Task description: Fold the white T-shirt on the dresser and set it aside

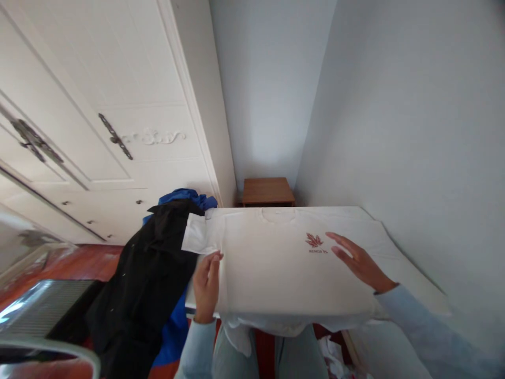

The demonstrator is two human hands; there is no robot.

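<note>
A white T-shirt (264, 268) lies spread over a white table, its neckline at the far edge and its hem hanging over the near edge. On its chest, to the right, is a red maple leaf print (314, 240) with lettering below. My left hand (207, 287) is closed at the left side of the shirt, thumb and fingers pressed together on the cloth just below the left sleeve (196, 234). Over the right part of the shirt, beside the print, my right hand (355, 266) is open with fingers stretched out; whether it touches the cloth I cannot tell.
Left of the table hang a black garment (134, 279) and blue cloth (173, 329). A white wardrobe (158, 79) stands at the left and a grey wall (414, 116) at the right. Behind the table is a small brown wooden table (267, 189).
</note>
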